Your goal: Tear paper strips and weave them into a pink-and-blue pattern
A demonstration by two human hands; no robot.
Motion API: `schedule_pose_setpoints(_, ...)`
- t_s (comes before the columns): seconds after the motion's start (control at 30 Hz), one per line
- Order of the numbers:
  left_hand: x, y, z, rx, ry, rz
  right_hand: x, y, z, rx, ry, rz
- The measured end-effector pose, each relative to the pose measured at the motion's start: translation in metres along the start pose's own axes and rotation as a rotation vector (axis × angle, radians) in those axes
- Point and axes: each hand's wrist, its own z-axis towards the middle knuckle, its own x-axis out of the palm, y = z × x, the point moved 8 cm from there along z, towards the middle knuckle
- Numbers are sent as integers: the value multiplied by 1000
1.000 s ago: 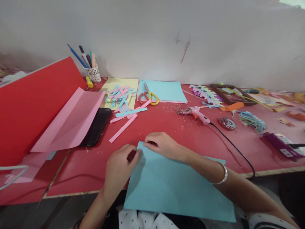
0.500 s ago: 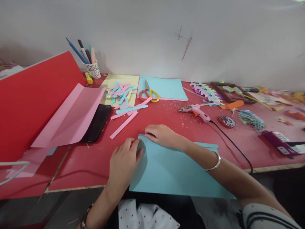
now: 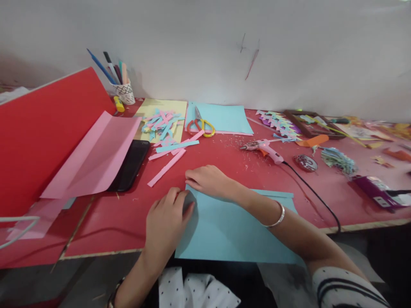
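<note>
A large light-blue sheet of paper [image 3: 237,235] lies in front of me, its near edge over the table's front edge. A narrow folded strip runs along its far edge. My right hand [image 3: 208,182], wearing a silver bangle, lies over the far left corner, fingers together and pressed on the fold. Around the sheet's left edge my left hand [image 3: 168,222] is curled, thumb on the paper; some of its fingertips are hidden. Beyond the hands are loose pink paper strips [image 3: 167,167] and scissors [image 3: 202,124] with red and yellow handles.
A pink hot-glue gun [image 3: 265,147] lies right of centre, its black cord trailing to the front edge. At the left, a black phone [image 3: 136,160] is partly under pink paper [image 3: 96,158], beside a red board [image 3: 48,137]. A pen cup [image 3: 124,93] stands against the wall.
My right hand has slid left along the folded edge to the sheet's far left corner, its forearm following. My left hand stays almost in place at the left edge.
</note>
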Motion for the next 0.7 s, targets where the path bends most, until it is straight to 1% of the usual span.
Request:
schedule_pose_setpoints(0.07, 1, 0, 0, -8, 11, 17, -2, 0, 2, -2, 18, -7)
schedule_pose_setpoints(0.23, 3, -1, 0, 11, 3, 61, -7, 1, 5, -61, 82, 86)
schedule_pose_setpoints(0.33, 4, -2, 0, 23, -2, 73, -7, 3, 8, -82, 114, 99)
schedule_pose_setpoints(0.5, 2, 2, -1, -8, -15, 35, -4, 0, 9, -80, 80, 114)
schedule_pose_setpoints(0.63, 0, 2, -1, 1, -5, -24, -6, -4, 9, -126, 38, 247)
schedule_pose_setpoints(0.7, 0, 2, -1, 10, -6, -50, -8, -6, 8, -133, 41, 326)
